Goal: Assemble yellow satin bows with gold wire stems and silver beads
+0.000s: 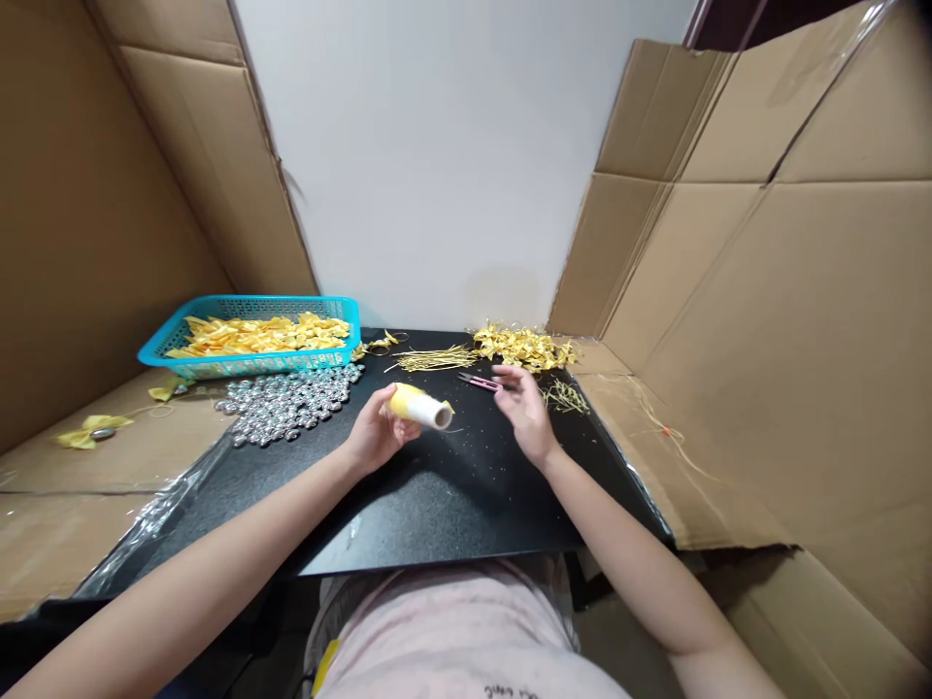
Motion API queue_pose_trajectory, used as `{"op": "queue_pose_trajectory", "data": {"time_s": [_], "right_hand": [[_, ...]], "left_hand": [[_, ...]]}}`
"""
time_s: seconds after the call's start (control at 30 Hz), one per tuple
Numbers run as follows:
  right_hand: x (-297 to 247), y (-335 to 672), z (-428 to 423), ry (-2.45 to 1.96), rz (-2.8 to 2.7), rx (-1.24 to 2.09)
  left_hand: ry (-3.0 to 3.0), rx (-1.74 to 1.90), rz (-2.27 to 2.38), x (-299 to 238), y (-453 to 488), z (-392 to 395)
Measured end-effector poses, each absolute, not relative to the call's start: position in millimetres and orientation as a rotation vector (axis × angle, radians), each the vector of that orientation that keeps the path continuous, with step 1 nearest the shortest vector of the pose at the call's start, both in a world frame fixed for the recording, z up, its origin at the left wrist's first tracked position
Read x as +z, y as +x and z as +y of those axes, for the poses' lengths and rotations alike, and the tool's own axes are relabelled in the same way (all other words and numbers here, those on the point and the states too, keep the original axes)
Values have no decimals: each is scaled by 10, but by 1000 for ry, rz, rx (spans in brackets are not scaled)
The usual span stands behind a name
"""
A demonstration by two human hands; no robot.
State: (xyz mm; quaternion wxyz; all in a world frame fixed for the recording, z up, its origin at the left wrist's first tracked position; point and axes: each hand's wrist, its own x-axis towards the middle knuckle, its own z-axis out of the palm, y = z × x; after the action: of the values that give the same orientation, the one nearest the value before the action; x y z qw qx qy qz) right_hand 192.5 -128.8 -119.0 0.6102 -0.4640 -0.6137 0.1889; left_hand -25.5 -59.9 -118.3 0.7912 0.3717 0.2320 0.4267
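My left hand [380, 427] is closed round a cone of yellow thread [412, 401], whose bare white tube end points to the right. A thin pale line, perhaps loose thread, shows on the table just past the tube end. My right hand [525, 416] is raised over the table with its fingers apart and bent, and I see nothing in it. Its fingertips are close to a pair of pink-handled thread snips [479, 382]; whether they touch cannot be made out. Behind the snips lies a bundle of gold ties [437, 358].
A blue basket [248, 367] of yellow ribbon bows stands at the left rear, with many silver beads [287, 403] before it. Gold bows [524, 347] are heaped at the right rear, near short cut ties [565, 396]. Cardboard walls [786, 320] flank the black table [437, 515].
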Motion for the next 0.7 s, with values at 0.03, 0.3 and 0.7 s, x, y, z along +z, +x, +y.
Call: {"op": "queue_pose_trajectory", "data": {"time_s": [0.03, 0.3, 0.7], "right_hand": [[-1227, 1844, -1290, -998, -1490, 639], [-1385, 1509, -1267, -911, -1638, 1101], [-938, 2022, -1431, -622, -1431, 1417]], "left_hand": [[814, 905, 521, -1189, -254, -606], [1132, 700, 585, -1241, -243, -711], [950, 1243, 657, -1021, -368, -491]]}}
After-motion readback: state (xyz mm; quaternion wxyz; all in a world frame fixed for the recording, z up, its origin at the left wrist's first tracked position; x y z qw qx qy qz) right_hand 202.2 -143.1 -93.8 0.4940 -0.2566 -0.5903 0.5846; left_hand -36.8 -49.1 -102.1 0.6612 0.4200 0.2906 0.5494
